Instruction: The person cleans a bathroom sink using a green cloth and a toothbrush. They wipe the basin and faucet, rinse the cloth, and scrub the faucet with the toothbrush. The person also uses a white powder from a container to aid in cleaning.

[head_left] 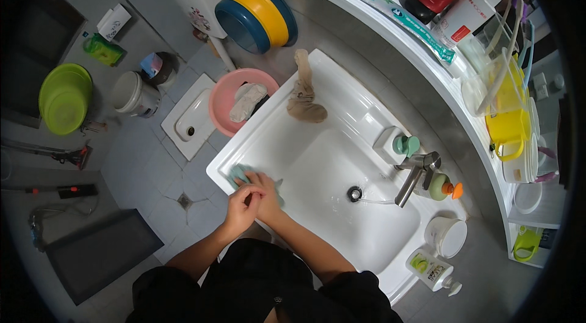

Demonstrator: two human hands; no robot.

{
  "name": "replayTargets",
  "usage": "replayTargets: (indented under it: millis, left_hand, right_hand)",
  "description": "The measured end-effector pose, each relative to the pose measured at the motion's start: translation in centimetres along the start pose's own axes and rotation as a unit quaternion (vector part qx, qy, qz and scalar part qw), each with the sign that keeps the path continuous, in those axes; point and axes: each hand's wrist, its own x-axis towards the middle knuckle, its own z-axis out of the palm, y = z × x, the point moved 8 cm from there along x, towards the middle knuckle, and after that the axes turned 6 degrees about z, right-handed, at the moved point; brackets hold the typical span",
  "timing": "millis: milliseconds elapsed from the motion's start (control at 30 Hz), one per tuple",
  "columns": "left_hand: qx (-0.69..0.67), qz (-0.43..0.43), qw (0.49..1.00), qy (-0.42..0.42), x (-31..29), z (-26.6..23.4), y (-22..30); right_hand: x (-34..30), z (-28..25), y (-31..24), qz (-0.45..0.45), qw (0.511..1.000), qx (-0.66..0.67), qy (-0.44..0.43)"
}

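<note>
Lying on the left corner of the sink, the cloth is looking soft, light, suiting a bunched grip; the right hand is resting partly spread over it, the left hand half-curled, both holds unclear.

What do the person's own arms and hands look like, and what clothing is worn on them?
The black top has loose black sleeves ending near the elbows. Below them, both forearms are bare. The left hand and right hand look ungloved.

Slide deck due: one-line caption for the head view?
Right hand on a teal cloth near the corner of the white sink, left hand overlapping the right, faucet running.
</note>
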Motion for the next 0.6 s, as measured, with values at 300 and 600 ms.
replayTargets:
  millis: [300, 600]
  left_hand:
    - [-0.053, 0.004, 0.998, 0.030, -0.4, -1.6, -0.6]
    - [-0.049, -0.004, 0.993, -0.106, -0.8, 4.6, 1.4]
  right_hand:
    - [-7.3, -3.8, 0.1, 0.058, 0.997, -0.050, -0.022]
    - [-32.3, -21.5, 5.8, 0.273, 0.948, -0.148, -0.078]
